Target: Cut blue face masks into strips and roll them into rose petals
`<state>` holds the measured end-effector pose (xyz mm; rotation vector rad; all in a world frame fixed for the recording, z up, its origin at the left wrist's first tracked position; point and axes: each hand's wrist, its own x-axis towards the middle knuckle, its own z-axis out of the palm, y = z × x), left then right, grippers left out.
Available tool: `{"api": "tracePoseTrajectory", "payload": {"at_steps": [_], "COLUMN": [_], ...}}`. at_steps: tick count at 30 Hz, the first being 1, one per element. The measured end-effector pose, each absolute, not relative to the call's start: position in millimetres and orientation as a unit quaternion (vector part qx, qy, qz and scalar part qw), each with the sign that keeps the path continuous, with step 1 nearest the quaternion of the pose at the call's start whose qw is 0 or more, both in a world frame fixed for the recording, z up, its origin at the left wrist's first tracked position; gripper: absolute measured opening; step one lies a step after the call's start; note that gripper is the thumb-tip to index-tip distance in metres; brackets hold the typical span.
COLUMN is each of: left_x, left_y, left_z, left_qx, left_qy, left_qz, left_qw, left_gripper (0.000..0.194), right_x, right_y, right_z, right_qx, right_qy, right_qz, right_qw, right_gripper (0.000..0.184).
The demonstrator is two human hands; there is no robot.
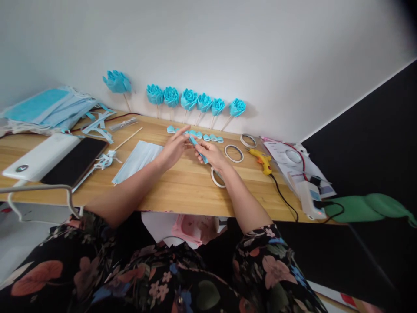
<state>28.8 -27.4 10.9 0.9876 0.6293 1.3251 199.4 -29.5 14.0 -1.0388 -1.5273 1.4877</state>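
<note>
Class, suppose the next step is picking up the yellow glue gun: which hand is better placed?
Right, probably: the right hand is nearer the glue gun, though it holds the blue strip; the left hand is farther away.

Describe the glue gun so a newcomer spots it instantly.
Start at the wooden table and move to its right part. The glue gun lies between the round tape rolls and the pale printed sheets. Its bright yellow body and black cord set it apart from both.

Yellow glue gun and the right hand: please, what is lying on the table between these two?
A ring-shaped roll of tape lies flat between the yellow glue gun and the right hand, seen in the head view.
</note>
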Motion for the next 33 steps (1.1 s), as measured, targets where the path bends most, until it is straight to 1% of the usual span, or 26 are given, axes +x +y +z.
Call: {"api": "tracePoseTrajectory", "payload": {"at_steps": [3,6,11,16,19,22,24,26,29,33], "left_x": [39.2,42.8,35.3,22.4,13.4,3.7,0.2,1.4,11.1,25.0], "left_y": [-33.9,-37.1,-33.4,-24.4,-20.1,-15.7,-13.6,-13.4,-17.7,-25.3], "left_z": [4.7,-0.5,-3.8,6.6,15.8,21.2,21.8,20.6,16.2,9.1], "left_qx": [0.444,0.475,0.498,0.422,0.390,0.371,0.352,0.330,0.324,0.346], "left_qy": [0.260,0.259,0.295,0.325,0.335,0.344,0.359,0.371,0.365,0.356], "left_qz": [0.533,0.515,0.508,0.595,0.613,0.622,0.620,0.614,0.604,0.575], "left_qw": [0.671,0.665,0.638,0.602,0.600,0.597,0.603,0.613,0.630,0.651], "left_gripper": [0.047,0.051,0.048,0.036,0.034,0.032,0.028,0.024,0.021,0.026], "right_x": [194.9,192.6,187.8,185.0,193.2,207.0,214.5,217.4,211.8,196.0], "right_y": [-31.8,-33.9,-35.3,-37.3,-35.2,-29.0,-24.9,-23.4,-27.4,-35.9], "right_z": [13.6,14.2,11.4,9.0,9.9,11.6,13.0,14.6,16.6,15.9], "right_qx": [-0.390,-0.389,-0.412,-0.415,-0.428,-0.445,-0.454,-0.458,-0.448,-0.432], "right_qy": [-0.588,-0.588,-0.599,-0.647,-0.674,-0.666,-0.658,-0.668,-0.709,-0.754], "right_qz": [0.591,0.586,0.572,0.541,0.513,0.490,0.460,0.417,0.354,0.296], "right_qw": [0.392,0.398,0.379,0.341,0.317,0.344,0.386,0.413,0.414,0.396], "right_gripper": [0.058,0.057,0.060,0.059,0.058,0.059,0.056,0.050,0.037,0.027]}}
